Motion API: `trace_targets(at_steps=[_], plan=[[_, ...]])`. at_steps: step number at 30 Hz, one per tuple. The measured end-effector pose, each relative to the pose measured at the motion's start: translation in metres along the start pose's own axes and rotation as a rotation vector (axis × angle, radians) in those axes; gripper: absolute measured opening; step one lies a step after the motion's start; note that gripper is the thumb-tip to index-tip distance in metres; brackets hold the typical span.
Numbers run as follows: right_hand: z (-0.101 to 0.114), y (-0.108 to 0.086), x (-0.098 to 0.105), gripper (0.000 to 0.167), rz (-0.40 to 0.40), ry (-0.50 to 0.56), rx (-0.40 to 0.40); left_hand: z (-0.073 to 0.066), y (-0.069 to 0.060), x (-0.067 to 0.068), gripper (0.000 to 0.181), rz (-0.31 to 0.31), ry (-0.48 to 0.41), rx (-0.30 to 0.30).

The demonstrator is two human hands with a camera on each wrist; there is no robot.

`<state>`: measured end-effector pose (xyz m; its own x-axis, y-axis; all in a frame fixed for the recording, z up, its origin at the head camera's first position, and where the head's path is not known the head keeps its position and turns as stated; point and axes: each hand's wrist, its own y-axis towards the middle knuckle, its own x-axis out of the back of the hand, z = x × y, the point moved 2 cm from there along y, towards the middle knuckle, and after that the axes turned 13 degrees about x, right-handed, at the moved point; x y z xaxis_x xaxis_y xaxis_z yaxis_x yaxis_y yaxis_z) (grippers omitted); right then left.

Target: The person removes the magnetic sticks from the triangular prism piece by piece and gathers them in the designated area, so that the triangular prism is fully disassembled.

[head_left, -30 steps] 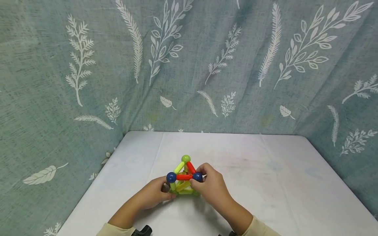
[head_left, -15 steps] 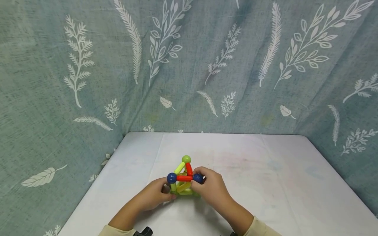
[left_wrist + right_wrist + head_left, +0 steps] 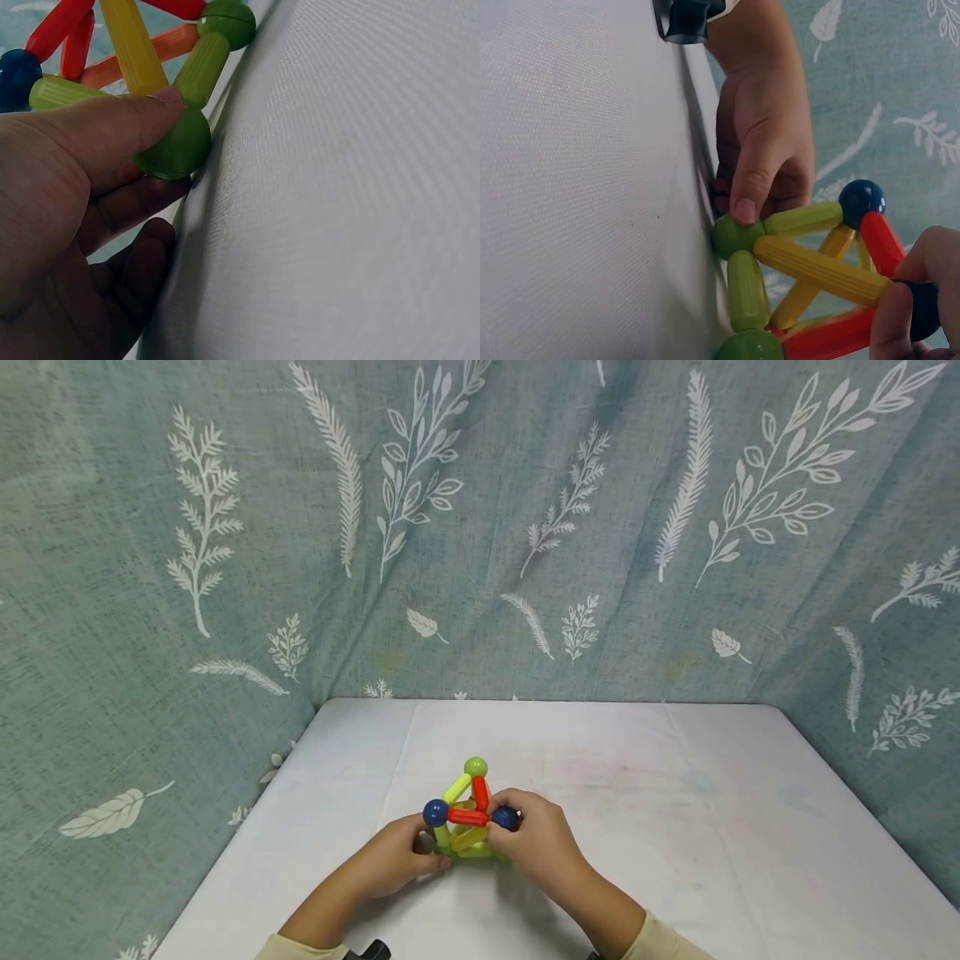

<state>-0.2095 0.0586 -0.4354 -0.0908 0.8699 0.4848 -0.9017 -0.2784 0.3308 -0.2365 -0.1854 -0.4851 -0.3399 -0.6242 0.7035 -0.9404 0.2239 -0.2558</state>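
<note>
A frame of magnetic sticks and balls stands on the table in the head view. Its parts include a green top ball (image 3: 476, 767), a dark blue ball (image 3: 435, 813) at the left, red sticks (image 3: 468, 817) and a slanting yellow stick (image 3: 821, 270). My left hand (image 3: 397, 857) grips the frame's low left corner, its thumb on a green ball (image 3: 180, 146). At the right corner, my right hand (image 3: 542, 837) pinches another dark blue ball (image 3: 924, 309) between thumb and fingers. Fingers partly hide where the red sticks meet that ball.
The white table (image 3: 675, 827) reaches back to a green-blue leaf-print cloth (image 3: 480, 527), which also hangs at both sides. A black wrist strap piece (image 3: 686, 21) sits by the left sleeve.
The right hand and its dark blue ball have shifted slightly right and down. The upper red stick now stands steeper, its lower end shifted left. The left hand has barely moved.
</note>
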Motion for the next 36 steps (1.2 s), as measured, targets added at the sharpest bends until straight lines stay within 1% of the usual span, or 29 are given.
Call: trace_targets(at_steps=[6,9,12,17,21,25,30,32,36], plan=[[-0.001,0.000,0.001,0.016,0.023,0.023,-0.020,0.000,0.000,-0.001,0.059,-0.011,0.012,0.025],[-0.001,0.001,0.005,0.014,0.014,0.053,-0.029,-0.001,0.000,-0.001,0.059,-0.018,0.019,0.034],[-0.003,0.004,0.011,0.012,0.006,0.078,-0.026,-0.001,0.000,-0.001,0.059,-0.025,0.025,0.031],[-0.012,0.009,0.025,0.019,0.002,0.089,-0.019,-0.001,0.000,-0.002,0.059,-0.039,0.032,0.031],[-0.030,0.017,0.038,0.020,-0.034,0.083,-0.046,-0.001,-0.001,-0.002,0.058,-0.036,0.024,0.028],[-0.054,0.027,0.049,0.025,-0.057,0.079,-0.117,0.000,-0.001,-0.002,0.057,-0.027,0.010,0.016],[-0.083,0.037,0.061,0.034,-0.050,0.064,-0.199,0.000,-0.001,-0.002,0.057,-0.027,0.004,0.002],[-0.094,0.041,0.066,0.037,-0.040,0.056,-0.214,0.001,-0.001,-0.002,0.056,-0.026,0.001,-0.002],[-0.114,0.048,0.073,0.041,-0.045,0.044,-0.241,0.001,-0.002,-0.002,0.056,-0.025,0.004,-0.003]])
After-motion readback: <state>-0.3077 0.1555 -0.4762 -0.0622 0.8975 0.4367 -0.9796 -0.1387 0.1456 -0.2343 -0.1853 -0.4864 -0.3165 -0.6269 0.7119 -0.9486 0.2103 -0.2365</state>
